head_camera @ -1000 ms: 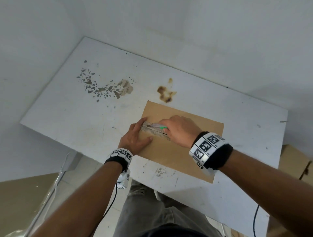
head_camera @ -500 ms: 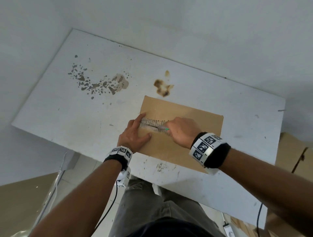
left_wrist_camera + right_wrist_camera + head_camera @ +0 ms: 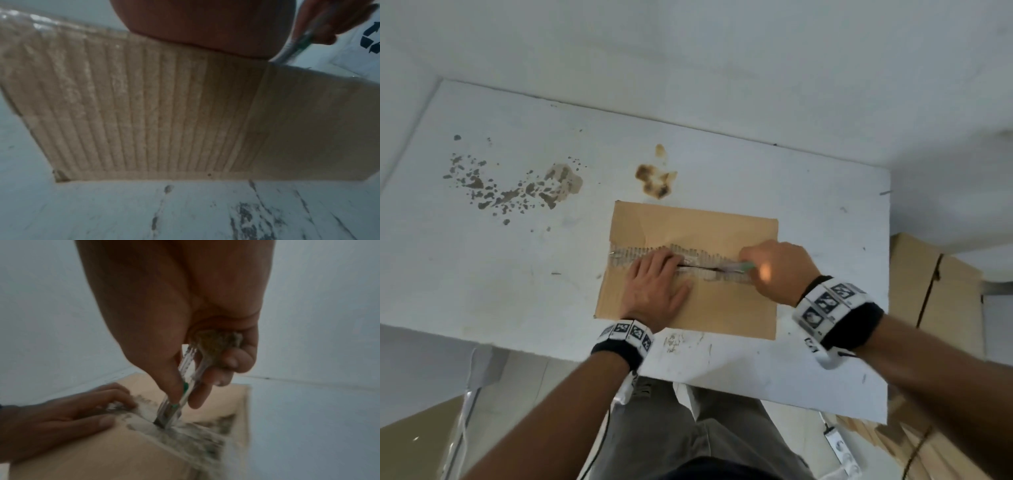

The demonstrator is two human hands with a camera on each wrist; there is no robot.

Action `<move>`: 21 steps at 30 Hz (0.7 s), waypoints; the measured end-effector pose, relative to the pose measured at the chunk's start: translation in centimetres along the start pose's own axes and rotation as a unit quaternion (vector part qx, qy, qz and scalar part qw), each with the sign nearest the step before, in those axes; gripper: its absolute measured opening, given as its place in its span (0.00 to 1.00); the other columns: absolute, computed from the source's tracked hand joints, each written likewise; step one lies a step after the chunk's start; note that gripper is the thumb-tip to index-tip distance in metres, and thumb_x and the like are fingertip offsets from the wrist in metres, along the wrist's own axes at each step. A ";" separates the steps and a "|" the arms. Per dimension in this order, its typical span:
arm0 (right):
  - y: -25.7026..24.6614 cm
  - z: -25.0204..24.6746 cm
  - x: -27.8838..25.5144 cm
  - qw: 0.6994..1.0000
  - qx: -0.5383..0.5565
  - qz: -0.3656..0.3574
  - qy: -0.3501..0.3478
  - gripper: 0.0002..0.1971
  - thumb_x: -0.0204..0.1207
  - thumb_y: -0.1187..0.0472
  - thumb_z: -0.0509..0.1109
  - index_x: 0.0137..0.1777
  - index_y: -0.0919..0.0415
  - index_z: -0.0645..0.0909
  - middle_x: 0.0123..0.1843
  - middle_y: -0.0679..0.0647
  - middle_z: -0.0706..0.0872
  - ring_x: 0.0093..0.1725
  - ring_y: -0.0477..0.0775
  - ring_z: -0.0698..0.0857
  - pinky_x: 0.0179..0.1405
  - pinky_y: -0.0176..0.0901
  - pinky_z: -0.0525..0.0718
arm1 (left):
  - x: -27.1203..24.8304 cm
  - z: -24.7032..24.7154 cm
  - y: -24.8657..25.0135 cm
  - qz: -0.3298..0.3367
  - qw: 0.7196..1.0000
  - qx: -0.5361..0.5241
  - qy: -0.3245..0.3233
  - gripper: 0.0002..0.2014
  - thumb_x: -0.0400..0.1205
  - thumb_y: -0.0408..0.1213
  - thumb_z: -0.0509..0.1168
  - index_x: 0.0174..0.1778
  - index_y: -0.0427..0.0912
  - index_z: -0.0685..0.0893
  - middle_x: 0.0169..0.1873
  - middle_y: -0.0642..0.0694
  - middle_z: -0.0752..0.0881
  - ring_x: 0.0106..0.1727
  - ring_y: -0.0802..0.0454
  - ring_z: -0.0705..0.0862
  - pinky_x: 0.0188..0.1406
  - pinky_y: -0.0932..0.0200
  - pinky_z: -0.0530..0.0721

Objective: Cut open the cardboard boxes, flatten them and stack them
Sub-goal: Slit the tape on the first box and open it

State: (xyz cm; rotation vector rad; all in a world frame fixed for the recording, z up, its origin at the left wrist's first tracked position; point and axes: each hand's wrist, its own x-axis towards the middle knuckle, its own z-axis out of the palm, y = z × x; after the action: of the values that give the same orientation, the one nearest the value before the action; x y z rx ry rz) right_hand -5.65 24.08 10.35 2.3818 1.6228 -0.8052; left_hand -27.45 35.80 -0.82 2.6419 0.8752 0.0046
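Cardboard box (image 3: pixel 690 274) lies flat on the tabletop (image 3: pixel 517 274); our right hand (image 3: pixel 774 270), its grip wrapped round the knife (image 3: pixel 176 404), has drawn it rightward since a second ago, lengthening the slit. Our left hand (image 3: pixel 654 291) presses flat, fingers spread.

A white table (image 3: pixel 517 274), stained brown and flecked with chipped paint, carries one closed cardboard box (image 3: pixel 722 308) near its front edge.
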 end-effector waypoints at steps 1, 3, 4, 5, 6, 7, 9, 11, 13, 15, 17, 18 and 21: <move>1.7 0.1 -1.0 1.000 0.003 0.025 -0.001 0.11 0.84 0.56 0.62 0.61 0.47 0.82 0.46 0.50 0.82 0.44 0.57 0.82 0.39 0.44 0.72 | -0.1 0.0 -0.3 0.000 1.000 0.011 -0.004 0.28 0.86 0.65 0.53 0.74 0.51 0.77 0.72 0.49 0.76 0.74 0.46 0.74 0.79 0.40 0.69; 4.2 0.4 -2.7 0.997 0.007 0.073 0.008 0.12 0.83 0.52 0.63 0.63 0.43 0.82 0.46 0.51 0.83 0.44 0.57 0.83 0.39 0.45 0.75 | 0.0 0.1 -0.4 0.003 1.000 0.022 0.007 0.28 0.86 0.66 0.53 0.73 0.51 0.79 0.71 0.49 0.77 0.73 0.45 0.74 0.78 0.40 0.70; 4.7 0.8 -3.1 0.996 0.010 0.084 0.013 0.12 0.84 0.52 0.63 0.63 0.43 0.83 0.47 0.51 0.84 0.44 0.58 0.84 0.38 0.45 0.76 | 0.1 0.0 0.0 0.005 1.000 0.024 0.013 0.27 0.85 0.64 0.55 0.71 0.50 0.80 0.69 0.48 0.78 0.71 0.45 0.75 0.77 0.40 0.70; 4.7 1.1 -3.2 0.996 0.005 0.086 0.020 0.12 0.84 0.52 0.62 0.62 0.44 0.83 0.45 0.50 0.83 0.42 0.57 0.83 0.37 0.45 0.75 | 0.3 0.1 0.8 0.014 0.999 0.023 0.023 0.24 0.85 0.61 0.57 0.68 0.49 0.82 0.68 0.47 0.78 0.70 0.44 0.76 0.75 0.40 0.71; 4.4 1.6 -3.0 0.997 -0.004 0.077 0.024 0.11 0.83 0.52 0.62 0.61 0.45 0.84 0.44 0.49 0.81 0.40 0.56 0.81 0.36 0.44 0.73 | 0.6 0.2 1.7 0.030 0.999 0.016 0.029 0.21 0.85 0.56 0.58 0.66 0.48 0.83 0.67 0.46 0.79 0.69 0.43 0.77 0.74 0.39 0.71; 4.1 2.0 -2.7 0.997 -0.007 0.065 0.033 0.11 0.83 0.52 0.63 0.60 0.46 0.84 0.44 0.49 0.80 0.39 0.55 0.80 0.35 0.44 0.73 | 0.7 0.5 2.7 0.050 0.998 0.005 0.028 0.19 0.85 0.51 0.59 0.64 0.47 0.84 0.67 0.46 0.80 0.68 0.43 0.78 0.74 0.39 0.71; 4.5 2.1 -2.8 0.998 0.010 0.054 0.041 0.11 0.83 0.52 0.63 0.59 0.47 0.85 0.49 0.48 0.81 0.42 0.55 0.82 0.37 0.45 0.76 | 0.9 1.2 4.6 0.078 0.997 -0.020 0.009 0.18 0.85 0.49 0.59 0.66 0.47 0.84 0.67 0.47 0.81 0.70 0.44 0.78 0.76 0.40 0.70; 6.9 2.0 -4.0 0.996 0.039 0.067 0.036 0.11 0.85 0.51 0.64 0.61 0.46 0.86 0.53 0.48 0.83 0.49 0.55 0.85 0.42 0.47 0.81 | 1.1 1.9 5.3 0.071 0.997 -0.025 -0.002 0.21 0.86 0.56 0.58 0.69 0.49 0.83 0.69 0.49 0.79 0.72 0.46 0.75 0.79 0.41 0.66; 9.4 2.1 -5.4 0.993 0.067 0.091 0.036 0.11 0.85 0.50 0.65 0.63 0.43 0.86 0.54 0.47 0.84 0.54 0.54 0.85 0.48 0.50 0.84 | 1.3 2.3 5.1 0.060 0.998 0.005 -0.007 0.27 0.86 0.65 0.53 0.68 0.51 0.82 0.70 0.49 0.78 0.73 0.46 0.74 0.79 0.41 0.65; 10.3 2.5 -6.0 0.992 0.072 0.097 0.042 0.11 0.85 0.50 0.65 0.62 0.44 0.86 0.53 0.48 0.84 0.54 0.54 0.85 0.49 0.51 0.85 | 1.8 2.3 5.7 0.045 0.998 0.041 -0.013 0.34 0.83 0.72 0.48 0.65 0.50 0.83 0.67 0.47 0.78 0.70 0.44 0.75 0.76 0.38 0.68; 10.1 3.1 -5.8 0.991 0.081 0.093 0.056 0.12 0.85 0.51 0.64 0.63 0.45 0.85 0.54 0.49 0.84 0.56 0.56 0.85 0.50 0.52 0.85 | 2.5 2.2 7.3 0.010 0.998 0.059 -0.012 0.36 0.80 0.76 0.48 0.59 0.49 0.83 0.63 0.46 0.78 0.66 0.42 0.74 0.71 0.36 0.70; 10.2 3.5 -5.8 0.989 0.093 0.090 0.066 0.13 0.85 0.51 0.64 0.66 0.44 0.84 0.56 0.48 0.85 0.58 0.55 0.85 0.51 0.52 0.84 | 2.8 2.3 8.1 -0.012 0.998 0.063 -0.009 0.36 0.79 0.78 0.49 0.57 0.49 0.82 0.62 0.46 0.77 0.65 0.41 0.73 0.70 0.35 0.70; 11.2 4.6 -6.6 0.982 0.153 0.079 0.074 0.17 0.85 0.50 0.66 0.73 0.41 0.80 0.61 0.47 0.85 0.61 0.52 0.83 0.55 0.49 0.82 | 3.0 2.7 8.7 -0.032 0.998 0.048 0.019 0.38 0.77 0.79 0.50 0.51 0.46 0.81 0.58 0.44 0.78 0.61 0.39 0.73 0.67 0.35 0.71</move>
State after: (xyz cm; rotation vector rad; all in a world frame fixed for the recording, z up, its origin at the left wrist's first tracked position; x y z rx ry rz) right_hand 1.02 12.31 7.84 2.8030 1.4207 -0.9239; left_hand -19.66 30.19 -0.81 2.7097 0.9948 -0.0035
